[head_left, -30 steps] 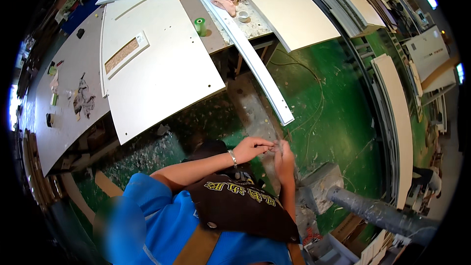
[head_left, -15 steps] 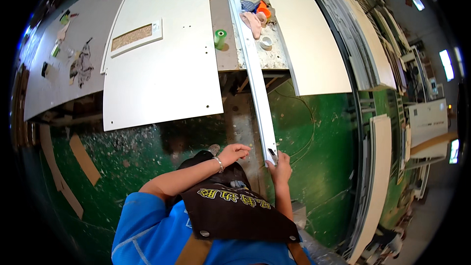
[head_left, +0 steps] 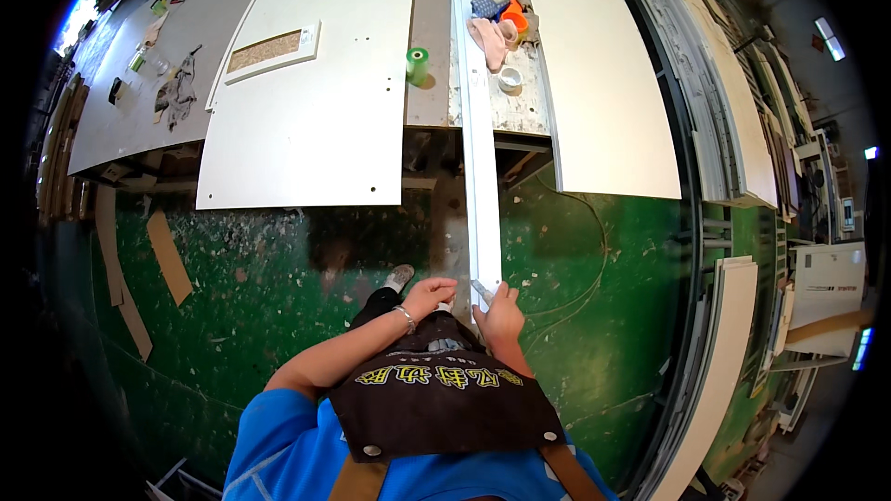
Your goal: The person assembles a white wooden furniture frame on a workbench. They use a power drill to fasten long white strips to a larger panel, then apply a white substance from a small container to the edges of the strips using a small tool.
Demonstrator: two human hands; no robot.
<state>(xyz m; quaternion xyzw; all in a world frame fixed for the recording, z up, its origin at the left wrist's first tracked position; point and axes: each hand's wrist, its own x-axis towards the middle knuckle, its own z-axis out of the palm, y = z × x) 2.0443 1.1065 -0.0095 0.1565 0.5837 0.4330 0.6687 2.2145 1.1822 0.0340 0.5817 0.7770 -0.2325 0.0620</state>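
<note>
A long narrow white board [head_left: 482,176] runs from the bench toward my body, its near end jutting out over the floor. At that end my right hand [head_left: 502,317] is closed around a small grey blade-like tool [head_left: 482,292], which lies against the board's face; its exact kind is too small to tell. Just left of the board's end is my left hand [head_left: 432,296], its fingers curled together and pointing at the board. Whatever those fingers pinch, if anything, cannot be made out.
A large white panel [head_left: 316,130] with a framed cutout lies left on the bench; another panel [head_left: 617,111] lies right. Between them are a green roll [head_left: 417,65], a white cup [head_left: 510,80], an orange cup [head_left: 515,15] and a pink cloth [head_left: 489,42]. Stacked boards [head_left: 691,83] stand far right.
The view has shifted, and the board now runs straighter toward me. The tool in my right hand now lies over the board's end, where a dark slot showed before. My left hand stays curled nearby.
</note>
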